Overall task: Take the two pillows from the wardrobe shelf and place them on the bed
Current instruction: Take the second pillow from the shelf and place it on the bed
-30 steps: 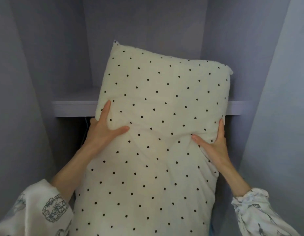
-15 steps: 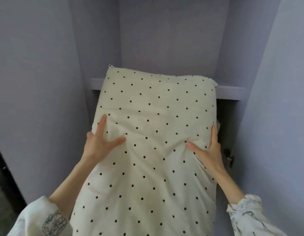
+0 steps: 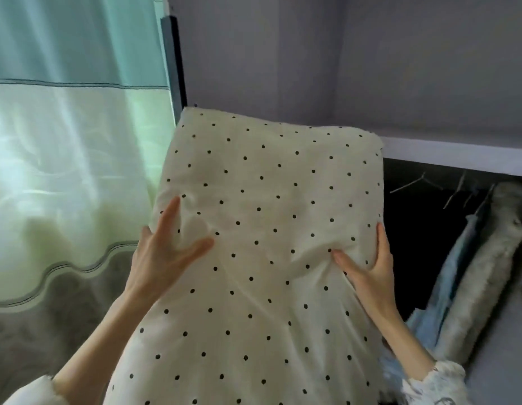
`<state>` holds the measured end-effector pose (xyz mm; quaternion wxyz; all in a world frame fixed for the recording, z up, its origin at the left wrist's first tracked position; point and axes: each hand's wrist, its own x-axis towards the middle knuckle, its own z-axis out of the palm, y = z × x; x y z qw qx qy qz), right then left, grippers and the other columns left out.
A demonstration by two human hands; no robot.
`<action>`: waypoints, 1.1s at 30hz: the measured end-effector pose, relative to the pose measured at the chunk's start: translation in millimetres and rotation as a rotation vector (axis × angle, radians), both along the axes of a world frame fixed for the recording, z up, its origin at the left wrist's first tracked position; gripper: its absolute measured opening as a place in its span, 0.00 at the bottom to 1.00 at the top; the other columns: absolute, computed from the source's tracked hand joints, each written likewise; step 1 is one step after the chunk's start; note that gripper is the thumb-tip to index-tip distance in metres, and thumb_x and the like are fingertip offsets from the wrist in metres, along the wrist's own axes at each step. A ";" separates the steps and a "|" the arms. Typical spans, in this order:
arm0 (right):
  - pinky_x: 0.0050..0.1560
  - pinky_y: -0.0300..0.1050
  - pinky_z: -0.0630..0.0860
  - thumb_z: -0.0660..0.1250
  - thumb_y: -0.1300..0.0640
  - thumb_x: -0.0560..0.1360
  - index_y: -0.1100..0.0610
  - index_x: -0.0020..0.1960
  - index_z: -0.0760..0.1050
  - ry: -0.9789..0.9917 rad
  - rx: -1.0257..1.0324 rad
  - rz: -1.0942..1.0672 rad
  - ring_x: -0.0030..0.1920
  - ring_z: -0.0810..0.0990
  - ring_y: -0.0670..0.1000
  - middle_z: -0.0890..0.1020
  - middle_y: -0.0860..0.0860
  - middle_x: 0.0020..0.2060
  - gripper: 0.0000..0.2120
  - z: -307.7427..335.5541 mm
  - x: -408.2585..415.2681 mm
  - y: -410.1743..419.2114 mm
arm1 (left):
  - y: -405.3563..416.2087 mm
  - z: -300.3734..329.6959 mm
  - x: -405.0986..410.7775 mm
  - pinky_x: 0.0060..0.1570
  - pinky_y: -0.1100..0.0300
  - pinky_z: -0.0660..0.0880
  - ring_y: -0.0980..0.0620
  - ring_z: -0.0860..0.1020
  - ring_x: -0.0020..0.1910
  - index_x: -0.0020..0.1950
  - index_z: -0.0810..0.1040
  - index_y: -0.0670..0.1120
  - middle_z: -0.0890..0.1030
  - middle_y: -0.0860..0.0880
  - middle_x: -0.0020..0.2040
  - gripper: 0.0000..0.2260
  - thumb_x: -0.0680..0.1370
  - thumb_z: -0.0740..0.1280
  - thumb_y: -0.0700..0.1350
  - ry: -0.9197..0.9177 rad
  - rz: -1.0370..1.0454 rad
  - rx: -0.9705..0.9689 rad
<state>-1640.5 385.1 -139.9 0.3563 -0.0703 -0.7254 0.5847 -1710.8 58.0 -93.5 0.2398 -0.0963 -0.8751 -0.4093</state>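
A cream pillow with black dots (image 3: 262, 229) fills the middle of the head view, held upright in front of me. My left hand (image 3: 163, 252) grips its left edge with fingers spread over the cover. My right hand (image 3: 368, 264) clamps its right edge, thumb pressed into the fabric. The wardrobe shelf (image 3: 458, 156) shows as a pale board behind the pillow's top right corner, and the pillow is off it. I see no second pillow and no bed.
A green and white curtain (image 3: 72, 141) hangs at the left over a grey floor (image 3: 49, 317). A dark wardrobe frame post (image 3: 173, 68) stands beside it. Under the shelf hang clothes (image 3: 473, 273), some blue, one grey and furry.
The pillow has come out of the wardrobe and away from the shelf. My view has swung left, so the curtain and the hanging clothes now show. Both hands keep the same grip.
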 end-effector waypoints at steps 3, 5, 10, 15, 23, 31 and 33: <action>0.63 0.51 0.70 0.76 0.36 0.57 0.29 0.69 0.52 0.086 -0.028 0.075 0.64 0.68 0.40 0.64 0.39 0.67 0.48 5.3 -17.9 -42.2 | -43.2 18.4 16.8 0.44 0.52 0.68 0.53 0.69 0.42 0.65 0.48 0.78 0.67 0.55 0.49 0.42 0.57 0.66 0.74 0.086 0.104 0.044; 0.64 0.52 0.70 0.76 0.39 0.59 0.28 0.68 0.52 0.146 -0.042 0.126 0.65 0.67 0.39 0.64 0.37 0.67 0.47 8.9 -32.1 -73.7 | -72.9 24.8 21.5 0.44 0.53 0.67 0.52 0.69 0.44 0.66 0.48 0.77 0.66 0.53 0.51 0.42 0.57 0.67 0.73 0.131 0.170 0.043; 0.58 0.34 0.67 0.75 0.38 0.59 0.32 0.71 0.52 0.230 0.008 0.242 0.64 0.63 0.29 0.62 0.30 0.65 0.48 19.2 -73.3 -158.8 | -158.5 21.1 22.9 0.49 0.52 0.66 0.55 0.65 0.49 0.68 0.48 0.74 0.64 0.56 0.59 0.44 0.58 0.69 0.71 0.199 0.307 0.068; 0.53 0.29 0.62 0.73 0.35 0.57 0.31 0.70 0.50 0.260 0.060 0.314 0.58 0.60 0.21 0.57 0.16 0.56 0.48 26.4 -119.4 -255.5 | -254.0 10.7 14.3 0.53 0.53 0.65 0.65 0.61 0.51 0.71 0.48 0.70 0.62 0.59 0.62 0.45 0.60 0.68 0.70 0.252 0.418 0.092; 0.59 0.42 0.64 0.73 0.34 0.57 0.29 0.69 0.49 0.226 0.120 0.554 0.59 0.59 0.23 0.57 0.20 0.59 0.48 26.2 -184.8 -421.0 | -389.4 -8.7 27.4 0.59 0.59 0.60 0.67 0.58 0.57 0.72 0.52 0.65 0.60 0.64 0.65 0.43 0.62 0.71 0.62 0.288 0.673 0.119; 0.59 0.46 0.64 0.69 0.33 0.58 0.35 0.72 0.48 0.228 0.216 0.783 0.57 0.61 0.37 0.63 0.41 0.63 0.48 13.3 -233.6 -585.0 | -497.1 -29.6 57.7 0.58 0.53 0.65 0.53 0.66 0.60 0.67 0.51 0.75 0.66 0.56 0.64 0.43 0.60 0.75 0.63 0.232 0.922 0.209; 0.60 0.49 0.63 0.68 0.31 0.57 0.36 0.72 0.48 0.230 0.221 0.853 0.56 0.60 0.34 0.62 0.39 0.61 0.49 8.0 -247.0 -625.7 | -517.6 -35.8 64.5 0.56 0.52 0.66 0.52 0.68 0.56 0.66 0.51 0.76 0.66 0.54 0.60 0.43 0.58 0.72 0.66 0.215 0.999 0.254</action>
